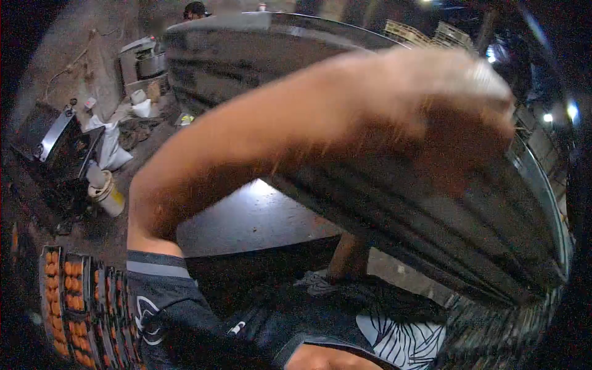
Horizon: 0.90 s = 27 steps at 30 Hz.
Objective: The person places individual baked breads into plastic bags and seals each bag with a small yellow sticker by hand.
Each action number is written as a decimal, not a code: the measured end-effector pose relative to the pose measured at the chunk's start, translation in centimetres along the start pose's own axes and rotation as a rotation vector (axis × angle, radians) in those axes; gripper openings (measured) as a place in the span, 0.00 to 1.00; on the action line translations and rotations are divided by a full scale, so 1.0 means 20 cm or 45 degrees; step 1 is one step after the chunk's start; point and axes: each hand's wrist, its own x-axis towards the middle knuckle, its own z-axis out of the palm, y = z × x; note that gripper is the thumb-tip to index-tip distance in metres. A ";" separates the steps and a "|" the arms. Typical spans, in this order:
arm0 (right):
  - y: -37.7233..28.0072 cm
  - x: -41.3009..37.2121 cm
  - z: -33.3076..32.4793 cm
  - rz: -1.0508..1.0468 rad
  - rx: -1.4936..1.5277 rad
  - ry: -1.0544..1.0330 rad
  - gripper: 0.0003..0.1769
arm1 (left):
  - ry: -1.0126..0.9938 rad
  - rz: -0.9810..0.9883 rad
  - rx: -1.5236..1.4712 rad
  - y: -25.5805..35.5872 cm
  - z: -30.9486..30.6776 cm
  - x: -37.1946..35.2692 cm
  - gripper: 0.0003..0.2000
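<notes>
Raised across the view, my left arm bends over toward the upper right. At its end my left hand (459, 102) is smeared by motion. A whitish patch (490, 80) shows at that hand; whether it is something held or worn I cannot make out. Behind and below the arm stretches a large dark ribbed panel (481, 240) with a metal rim. Under the forearm lies a smooth grey surface (259, 216) with a bright reflection. Part of what looks like my right forearm (348, 256) shows below the panel's edge, and my right hand is hidden.
Racks of trays with orange-brown pieces (74, 290) stand at the lower left. Beyond them are a white bucket (110, 196), a white sack (112, 145) and a machine with a metal bowl (151, 65). At the back is a person in a dark cap (196, 9). Crates (404, 32) sit upper right.
</notes>
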 end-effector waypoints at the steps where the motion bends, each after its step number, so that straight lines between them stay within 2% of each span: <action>1: 0.00 -0.04 -0.04 -0.031 0.006 0.029 0.15 | 0.024 0.017 0.018 0.02 -0.05 -0.01 0.09; 4: 0.01 -0.09 -0.21 -0.111 0.043 0.134 0.16 | 0.088 0.033 0.021 0.15 -0.02 0.01 0.09; 7: -0.01 -0.08 -0.40 -0.193 0.074 0.227 0.16 | 0.115 0.022 -0.021 0.24 0.14 0.04 0.10; 9: -0.05 -0.02 -0.55 -0.248 0.091 0.316 0.16 | 0.126 0.020 -0.082 0.27 0.34 0.10 0.11; 10: -0.12 0.02 -0.58 -0.270 0.092 0.372 0.16 | 0.123 0.011 -0.127 0.20 0.48 0.14 0.11; 13: -0.22 0.13 -0.91 -0.342 0.121 0.554 0.16 | 0.151 0.031 -0.289 0.25 0.97 0.40 0.12; 16: -0.35 0.29 -1.30 -0.403 0.155 0.744 0.17 | 0.172 0.102 -0.454 0.33 1.53 0.82 0.13; 17: -0.47 0.40 -1.36 -0.414 0.167 0.805 0.17 | 0.196 0.126 -0.537 0.27 1.74 1.03 0.13; 23: -0.88 0.86 -2.25 -0.504 0.157 1.150 0.17 | 0.263 0.262 -0.841 0.62 2.86 2.19 0.15; 27: -1.16 1.35 -2.72 -0.529 0.210 1.328 0.18 | 0.283 0.389 -0.973 0.77 3.63 2.99 0.16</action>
